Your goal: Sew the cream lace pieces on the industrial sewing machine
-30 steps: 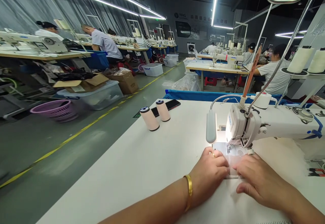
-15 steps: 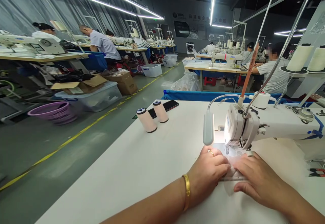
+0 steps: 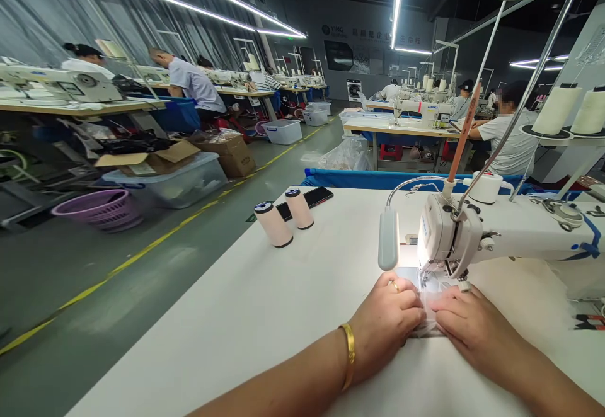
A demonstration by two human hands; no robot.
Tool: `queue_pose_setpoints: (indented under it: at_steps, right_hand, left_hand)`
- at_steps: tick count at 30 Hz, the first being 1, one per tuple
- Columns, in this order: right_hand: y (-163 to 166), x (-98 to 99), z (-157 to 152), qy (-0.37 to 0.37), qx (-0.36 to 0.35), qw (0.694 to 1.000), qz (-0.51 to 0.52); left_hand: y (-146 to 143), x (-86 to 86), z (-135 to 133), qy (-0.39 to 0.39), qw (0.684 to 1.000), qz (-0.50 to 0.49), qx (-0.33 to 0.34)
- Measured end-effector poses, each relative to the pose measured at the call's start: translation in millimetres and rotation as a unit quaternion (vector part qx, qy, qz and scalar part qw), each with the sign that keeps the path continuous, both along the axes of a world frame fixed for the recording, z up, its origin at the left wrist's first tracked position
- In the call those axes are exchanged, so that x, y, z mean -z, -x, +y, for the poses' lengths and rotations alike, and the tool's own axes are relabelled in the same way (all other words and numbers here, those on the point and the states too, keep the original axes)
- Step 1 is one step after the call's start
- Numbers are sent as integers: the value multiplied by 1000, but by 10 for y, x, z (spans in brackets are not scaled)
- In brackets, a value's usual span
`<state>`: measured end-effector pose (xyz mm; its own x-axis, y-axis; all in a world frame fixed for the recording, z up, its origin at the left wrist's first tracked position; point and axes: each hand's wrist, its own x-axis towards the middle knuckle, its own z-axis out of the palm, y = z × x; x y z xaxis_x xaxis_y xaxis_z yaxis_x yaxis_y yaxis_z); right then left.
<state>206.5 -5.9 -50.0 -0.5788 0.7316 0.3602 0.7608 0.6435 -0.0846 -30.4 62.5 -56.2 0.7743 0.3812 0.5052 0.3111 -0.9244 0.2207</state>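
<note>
A white sewing machine [image 3: 515, 234] stands at the right of the table, its needle area lit. Thin, sheer white fabric [image 3: 430, 317] lies in front of the needle. My left hand [image 3: 390, 316] has its fingers curled on the fabric's left side; a ring and a gold bangle are on that arm. On the other side my right hand [image 3: 482, 325] presses thumb and fingers together at the fabric. Its fingertips sit just below the presser foot area. Parts of the fabric are hidden under both hands.
Two pale pink thread cones [image 3: 273, 225] stand beside a black phone [image 3: 317, 196] on the white table [image 3: 236, 322]. A small lamp [image 3: 388, 240] hangs left of the needle. Red-handled tools [image 3: 590, 322] lie at the right edge. Other people work at machines beyond the aisle.
My right thumb has drawn in against the fingers, and the right hand has closed nearer the fabric. The left hand has barely moved.
</note>
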Motion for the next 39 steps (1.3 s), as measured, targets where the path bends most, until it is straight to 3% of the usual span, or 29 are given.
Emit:
queue_pose_setpoints:
  at_steps: [10, 19, 39]
  right_hand:
    - [50, -61, -17, 33, 14, 999, 0]
    - [54, -31, 40, -31, 22, 999, 7]
    - [35, 71, 145, -32, 62, 998, 8]
  left_hand:
    - [4, 62, 17, 0, 1000, -1, 3]
    - [-4, 26, 98, 1, 1000, 19, -15]
    - [-70, 43, 257, -30, 998, 26, -40]
